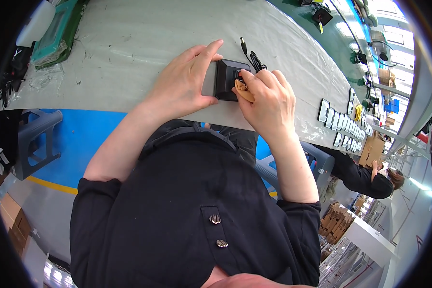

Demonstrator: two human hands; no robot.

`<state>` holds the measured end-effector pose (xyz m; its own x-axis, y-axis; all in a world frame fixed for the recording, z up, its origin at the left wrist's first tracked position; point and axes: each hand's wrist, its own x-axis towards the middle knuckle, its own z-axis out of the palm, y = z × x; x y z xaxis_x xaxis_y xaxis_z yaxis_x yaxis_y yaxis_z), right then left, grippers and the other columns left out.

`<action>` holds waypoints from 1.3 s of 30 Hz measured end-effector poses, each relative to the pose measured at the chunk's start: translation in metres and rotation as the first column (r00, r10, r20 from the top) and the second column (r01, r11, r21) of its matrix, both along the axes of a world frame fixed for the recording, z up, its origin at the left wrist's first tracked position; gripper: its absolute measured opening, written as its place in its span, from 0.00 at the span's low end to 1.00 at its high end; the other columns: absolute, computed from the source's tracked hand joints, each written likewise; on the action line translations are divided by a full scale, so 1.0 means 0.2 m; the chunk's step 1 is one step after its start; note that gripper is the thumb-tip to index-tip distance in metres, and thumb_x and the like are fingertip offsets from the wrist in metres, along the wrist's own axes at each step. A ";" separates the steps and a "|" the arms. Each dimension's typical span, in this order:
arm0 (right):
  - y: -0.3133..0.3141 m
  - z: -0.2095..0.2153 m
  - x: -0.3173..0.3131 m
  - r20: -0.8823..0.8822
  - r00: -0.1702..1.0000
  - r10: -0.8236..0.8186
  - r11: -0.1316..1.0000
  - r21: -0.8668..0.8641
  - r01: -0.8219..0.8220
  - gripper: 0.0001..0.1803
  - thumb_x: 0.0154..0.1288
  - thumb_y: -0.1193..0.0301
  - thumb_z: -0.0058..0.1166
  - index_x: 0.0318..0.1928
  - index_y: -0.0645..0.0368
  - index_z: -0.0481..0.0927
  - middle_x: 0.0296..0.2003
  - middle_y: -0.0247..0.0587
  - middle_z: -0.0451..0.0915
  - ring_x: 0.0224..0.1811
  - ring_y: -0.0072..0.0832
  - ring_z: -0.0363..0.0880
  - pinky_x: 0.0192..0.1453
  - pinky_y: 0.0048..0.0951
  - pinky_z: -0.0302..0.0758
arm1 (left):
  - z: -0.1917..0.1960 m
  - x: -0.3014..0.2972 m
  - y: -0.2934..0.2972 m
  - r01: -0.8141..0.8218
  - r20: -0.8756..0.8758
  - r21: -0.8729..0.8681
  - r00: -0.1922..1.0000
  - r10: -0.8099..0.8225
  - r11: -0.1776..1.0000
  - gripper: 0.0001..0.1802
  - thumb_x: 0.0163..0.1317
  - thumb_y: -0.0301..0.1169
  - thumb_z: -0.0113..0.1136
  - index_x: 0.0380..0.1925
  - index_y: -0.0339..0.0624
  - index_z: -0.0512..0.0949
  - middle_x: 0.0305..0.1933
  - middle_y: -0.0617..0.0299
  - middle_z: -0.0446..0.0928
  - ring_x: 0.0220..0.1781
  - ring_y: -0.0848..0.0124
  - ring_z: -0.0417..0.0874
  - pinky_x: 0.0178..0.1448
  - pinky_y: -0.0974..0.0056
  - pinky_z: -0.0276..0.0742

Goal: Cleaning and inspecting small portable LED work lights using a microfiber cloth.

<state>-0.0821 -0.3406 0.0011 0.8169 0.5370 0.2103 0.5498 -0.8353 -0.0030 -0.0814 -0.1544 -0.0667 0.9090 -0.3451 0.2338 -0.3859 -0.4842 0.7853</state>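
Device (225,81), black, shallow and bevelled at the rim, lies on the sheet-covered table (129,53) near the edge closest to the body, as seen in the head view. This position presumably keeps the part within easy reach of both forearms. The left hand (183,80) is spread wide in a C-shape around the left side of the device: fingers at the far corner, thumb by the near corner, nothing enclosed in the palm. Such a stance would likely brace the device against sliding.

The right hand (272,101) is curled nearly closed over the right part of the device, thumb and forefinger close together. A tan piece (244,91) shows at these digits — whether worn or pinched cannot be told. Beyond the right hand lies a bundled black cable (257,62), its plug (243,45) pointing away from the body; any connection to the device is hidden.
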 end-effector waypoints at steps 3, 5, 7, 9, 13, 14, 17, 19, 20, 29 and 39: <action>0.02 0.01 0.02 -0.018 1.000 -0.016 0.999 -0.032 0.016 0.16 0.45 0.68 0.66 0.39 0.55 0.82 0.27 0.32 0.73 0.33 0.31 0.73 0.37 0.31 0.72 | -0.01 0.03 0.01 0.010 -0.007 -0.019 1.000 -0.010 1.000 0.55 0.35 0.28 0.73 0.66 0.45 0.54 0.59 0.62 0.71 0.65 0.59 0.64 0.65 0.57 0.64; 0.03 0.01 0.05 -0.037 0.999 -0.028 0.998 -0.050 0.027 0.16 0.46 0.68 0.65 0.39 0.55 0.82 0.27 0.33 0.73 0.33 0.31 0.73 0.37 0.32 0.72 | -0.01 0.05 0.01 0.017 0.082 0.093 0.996 -0.025 0.996 0.48 0.38 0.34 0.74 0.63 0.44 0.61 0.59 0.59 0.70 0.65 0.59 0.65 0.65 0.57 0.65; 0.05 -0.01 0.09 -0.021 1.000 -0.009 0.998 -0.055 0.007 0.15 0.47 0.68 0.63 0.39 0.55 0.82 0.28 0.34 0.74 0.34 0.32 0.74 0.37 0.32 0.72 | 0.02 0.04 -0.01 -0.030 0.179 0.094 0.984 0.013 0.995 0.44 0.36 0.33 0.75 0.59 0.44 0.66 0.59 0.59 0.70 0.65 0.59 0.65 0.65 0.55 0.65; 0.07 0.00 0.09 -0.002 1.000 0.010 1.000 -0.015 -0.010 0.15 0.48 0.68 0.62 0.40 0.55 0.82 0.28 0.35 0.74 0.35 0.33 0.74 0.38 0.33 0.73 | 0.04 0.07 -0.03 -0.077 0.300 0.109 0.953 0.041 0.991 0.35 0.36 0.36 0.74 0.49 0.42 0.74 0.58 0.57 0.72 0.64 0.57 0.67 0.64 0.53 0.66; 0.04 0.06 0.08 -0.076 0.997 -0.023 0.991 0.128 0.033 0.18 0.45 0.71 0.62 0.42 0.57 0.80 0.33 0.37 0.73 0.38 0.35 0.75 0.41 0.34 0.73 | 0.10 0.08 -0.03 -0.040 0.282 0.227 0.959 -0.027 0.973 0.32 0.42 0.36 0.71 0.49 0.41 0.72 0.53 0.58 0.74 0.59 0.56 0.70 0.64 0.54 0.64; 0.04 0.08 0.08 -0.102 0.994 -0.031 0.983 0.179 0.049 0.22 0.45 0.71 0.63 0.45 0.57 0.80 0.35 0.38 0.73 0.38 0.36 0.75 0.42 0.34 0.74 | 0.09 0.09 -0.01 -0.072 0.323 0.268 0.946 -0.019 0.961 0.32 0.44 0.37 0.70 0.50 0.41 0.71 0.52 0.57 0.74 0.59 0.57 0.70 0.64 0.53 0.63; 0.03 0.12 0.05 -0.186 0.981 -0.060 0.875 0.463 0.141 0.25 0.46 0.73 0.65 0.49 0.57 0.79 0.39 0.41 0.71 0.39 0.39 0.76 0.42 0.35 0.76 | 0.13 0.18 0.25 -0.173 0.218 0.359 0.971 0.098 0.917 0.31 0.45 0.36 0.70 0.51 0.44 0.70 0.54 0.58 0.74 0.62 0.52 0.67 0.65 0.54 0.63; 0.04 0.04 0.10 -0.199 0.979 0.034 0.848 0.524 0.077 0.21 0.48 0.73 0.64 0.47 0.55 0.79 0.38 0.43 0.72 0.40 0.39 0.76 0.43 0.37 0.77 | 0.17 0.22 0.37 -0.148 0.211 0.402 0.975 0.066 0.904 0.31 0.45 0.34 0.70 0.51 0.46 0.69 0.52 0.58 0.75 0.60 0.51 0.67 0.63 0.55 0.65; 0.08 0.02 0.09 -0.259 0.964 0.059 0.868 0.490 0.079 0.20 0.49 0.73 0.64 0.46 0.55 0.80 0.38 0.43 0.72 0.40 0.39 0.77 0.44 0.37 0.77 | 0.19 0.22 0.39 -0.123 0.138 0.404 0.988 0.072 0.906 0.31 0.45 0.33 0.70 0.51 0.47 0.70 0.51 0.57 0.75 0.59 0.51 0.68 0.62 0.55 0.66; 0.13 0.18 0.31 0.056 0.997 0.052 0.884 0.462 -0.072 0.07 0.51 0.71 0.60 0.32 0.55 0.85 0.28 0.35 0.77 0.35 0.35 0.76 0.39 0.33 0.73 | 0.20 0.24 0.45 -0.108 0.136 0.379 0.989 0.060 0.919 0.33 0.46 0.31 0.69 0.55 0.49 0.69 0.52 0.56 0.74 0.57 0.52 0.69 0.60 0.55 0.68; 0.37 0.05 0.42 -0.037 0.999 0.039 0.937 0.348 -0.024 0.10 0.57 0.64 0.55 0.35 0.54 0.84 0.33 0.39 0.79 0.42 0.38 0.77 0.45 0.35 0.74 | 0.08 0.23 0.44 -0.096 -0.025 0.106 0.995 0.099 0.990 0.33 0.48 0.29 0.67 0.57 0.47 0.67 0.59 0.54 0.68 0.64 0.55 0.65 0.66 0.57 0.64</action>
<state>0.0019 -0.2660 0.0105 0.8132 0.4621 0.3537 0.5686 -0.7604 -0.3138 -0.0362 -0.0664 -0.0517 0.9457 -0.2753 0.1730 -0.3094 -0.5985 0.7389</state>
